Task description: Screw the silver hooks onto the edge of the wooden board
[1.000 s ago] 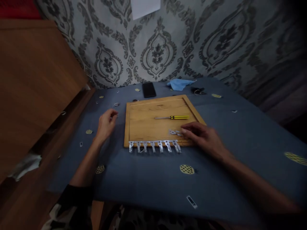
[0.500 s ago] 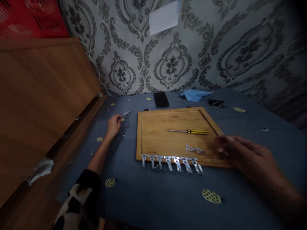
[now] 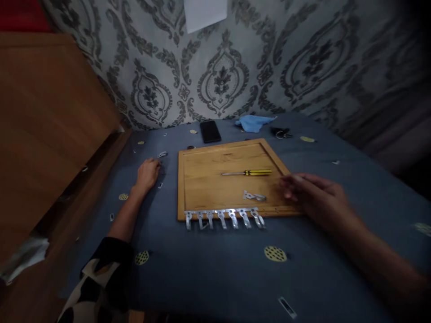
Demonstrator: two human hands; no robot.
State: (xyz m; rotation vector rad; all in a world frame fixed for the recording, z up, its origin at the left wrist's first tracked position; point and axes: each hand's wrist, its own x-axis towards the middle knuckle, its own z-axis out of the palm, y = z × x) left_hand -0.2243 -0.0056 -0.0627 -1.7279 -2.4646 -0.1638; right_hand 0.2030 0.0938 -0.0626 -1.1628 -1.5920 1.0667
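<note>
My left hand (image 3: pixel 148 174) rests on the blue cloth left of the board, its fingers curled together and pointing down. Whatever they pinch, if anything, is hidden. Just beyond the fingertips lies a small metal hook (image 3: pixel 162 154). My right hand (image 3: pixel 318 190) is over the right edge of the wooden board (image 3: pixel 205 168), thumb and fingers closed together; nothing can be made out between them. Along the board's near edge sits a row of metal hooks (image 3: pixel 232 218). A loose metal hook (image 3: pixel 254 196) and a yellow-and-black screwdriver (image 3: pixel 257 172) lie on the board.
Behind the board are a black phone (image 3: pixel 210 131), a blue cloth piece (image 3: pixel 254 123) and a dark item with a ring (image 3: pixel 281 133). A wooden cabinet (image 3: pixel 50 112) stands at the left. Patterned wallpaper (image 3: pixel 222 85) covers the back wall.
The whole view has shifted, so the board and other things appear farther left and slightly higher. My left fingers have drawn in closer together at the cloth. My right hand stays by the board's edge.
</note>
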